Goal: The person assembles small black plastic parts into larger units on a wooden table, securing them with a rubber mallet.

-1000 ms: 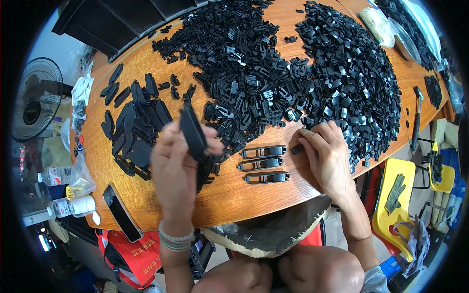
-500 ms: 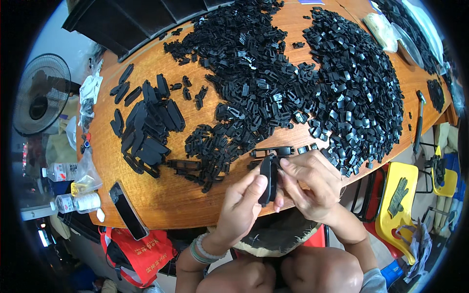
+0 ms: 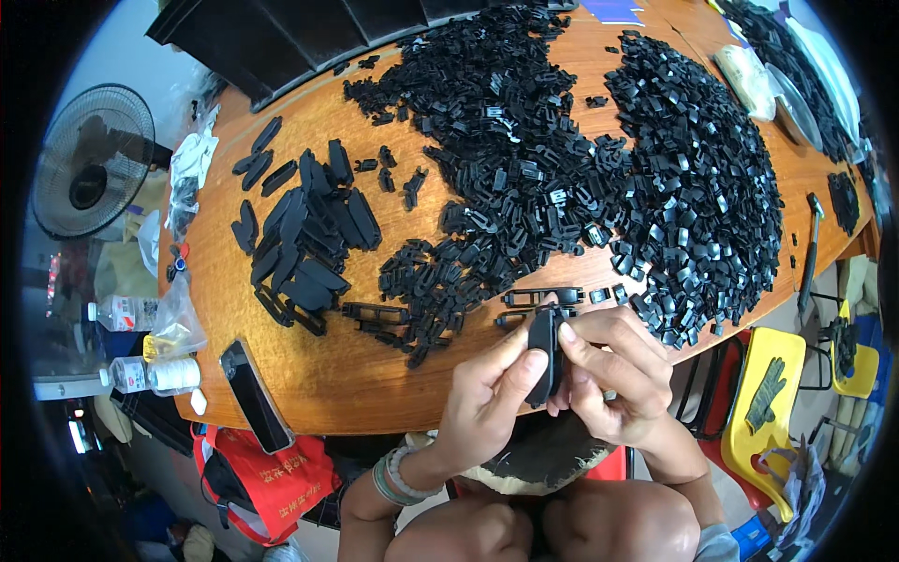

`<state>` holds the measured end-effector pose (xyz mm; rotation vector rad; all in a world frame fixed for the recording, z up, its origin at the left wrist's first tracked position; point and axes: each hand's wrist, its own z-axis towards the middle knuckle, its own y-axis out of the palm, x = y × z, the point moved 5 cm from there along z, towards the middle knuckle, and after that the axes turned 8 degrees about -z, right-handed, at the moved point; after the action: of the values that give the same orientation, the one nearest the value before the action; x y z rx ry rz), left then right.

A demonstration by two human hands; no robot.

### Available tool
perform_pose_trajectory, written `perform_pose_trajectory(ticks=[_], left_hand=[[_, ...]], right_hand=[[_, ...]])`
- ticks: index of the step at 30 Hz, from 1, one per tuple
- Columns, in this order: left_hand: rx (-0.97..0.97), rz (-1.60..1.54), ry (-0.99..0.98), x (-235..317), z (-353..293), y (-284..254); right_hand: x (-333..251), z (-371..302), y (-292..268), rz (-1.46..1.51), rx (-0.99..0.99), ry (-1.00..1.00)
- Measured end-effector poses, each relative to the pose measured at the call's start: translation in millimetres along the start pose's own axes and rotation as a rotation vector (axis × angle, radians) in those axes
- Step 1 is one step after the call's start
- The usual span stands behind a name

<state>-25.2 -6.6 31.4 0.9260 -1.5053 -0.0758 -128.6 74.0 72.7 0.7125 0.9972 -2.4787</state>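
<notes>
Between my hands, at the table's near edge, a long black plastic piece (image 3: 540, 337) with rounded ends stands nearly upright. My left hand (image 3: 485, 393) pinches it from the left, thumb flat on its side. From the right, the thumb and fingers of my right hand (image 3: 620, 370) press on its edge. Whether a smaller part sits under those fingertips is hidden. Just beyond lie a similar black frame (image 3: 543, 296) and a few small black clips (image 3: 600, 295). A heap of black clip parts (image 3: 506, 159) spreads ahead, beside a heap of small glossy black pieces (image 3: 707, 206).
Long black pieces (image 3: 314, 281) are heaped on the table's left. A phone (image 3: 256, 398) lies at the near left edge, close to plastic bottles (image 3: 173, 376). A hammer (image 3: 810, 253) rests at the right edge. A black bin (image 3: 309, 42) stands at the back; a yellow chair (image 3: 782, 361) stands right.
The view has shifted, so the table appears farther right and slightly lower. Both hands still grip the black piece; the right thumb now lies along its upper edge.
</notes>
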Motion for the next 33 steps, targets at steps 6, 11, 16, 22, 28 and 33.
perform_pose_trajectory(ticks=[6, 11, 16, 22, 28, 33], left_hand=[[-0.041, 0.03, -0.091, -2.0, 3.2, -5.7], [-0.269, 0.176, -0.578, 9.1, -2.5, -12.9], [0.248, 1.667, 0.374, 90.2, 45.6, -56.1], [0.03, 2.093, 0.602, 111.7, 79.9, -108.0], [0.0, 2.036, 0.409, 125.6, 83.5, -116.1], [0.092, 1.834, 0.749, 135.0, 67.2, -95.1]], right_hand=[[-1.4, -8.8, 4.7, -0.029, -0.073, 0.036], [1.3, -20.3, 4.2, -0.232, -0.178, -0.058], [1.8, -33.9, 0.1, -0.259, -0.489, 0.173], [12.9, -45.4, 3.5, -0.417, -0.51, 0.225], [24.6, -42.1, 0.4, -0.334, -0.319, 0.196], [67.3, -23.0, -13.6, -0.481, -0.183, 0.285]])
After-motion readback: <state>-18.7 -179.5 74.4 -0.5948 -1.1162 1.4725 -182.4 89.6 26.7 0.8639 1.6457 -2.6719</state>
